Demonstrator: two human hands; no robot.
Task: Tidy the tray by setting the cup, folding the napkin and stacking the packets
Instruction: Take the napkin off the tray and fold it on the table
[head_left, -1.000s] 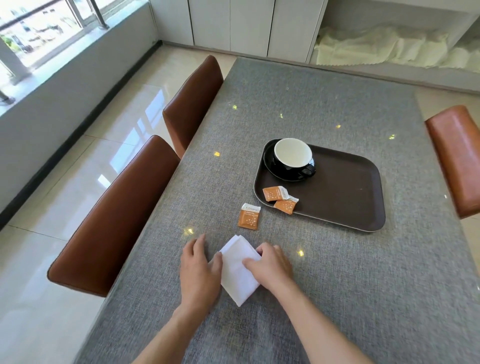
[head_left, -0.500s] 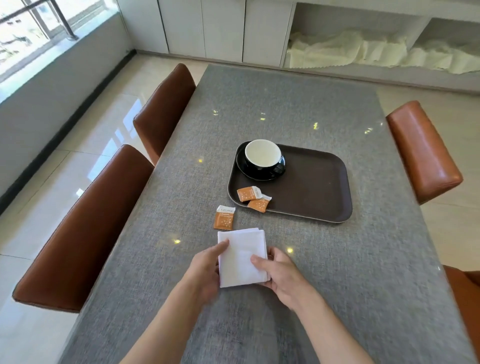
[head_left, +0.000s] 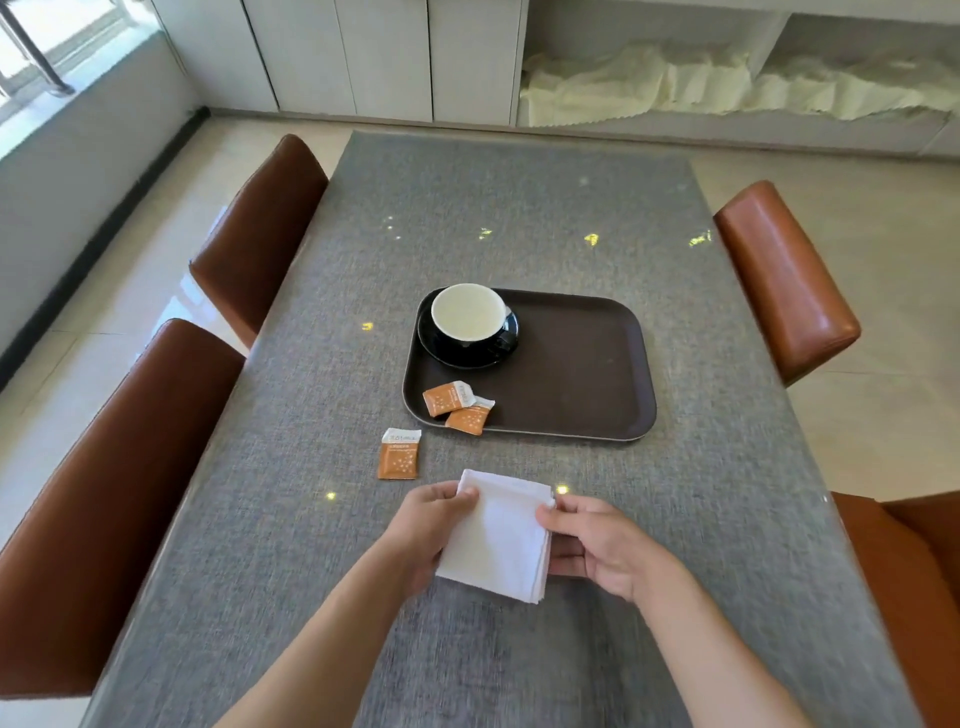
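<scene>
A folded white napkin (head_left: 500, 535) is held just above the grey table, near its front. My left hand (head_left: 426, 530) grips its left edge and my right hand (head_left: 597, 545) grips its right edge. Beyond it lies a dark brown tray (head_left: 587, 374). A black cup with a white inside (head_left: 470, 314) stands upright on a black saucer (head_left: 441, 351) in the tray's far left corner. Two orange packets (head_left: 457, 405) overlap on the tray's near left corner. A third orange packet (head_left: 399, 453) lies on the table just left of the tray.
Two brown chairs (head_left: 104, 493) stand along the table's left side. A lighter brown chair (head_left: 784, 280) and another chair (head_left: 904, 571) stand on the right. White cabinets and a shelf with pale cloth (head_left: 701, 88) line the back wall.
Both hands lifted the napkin off the table and squared it up from a diagonal lie. The view has swung right, so the tray sits more central.
</scene>
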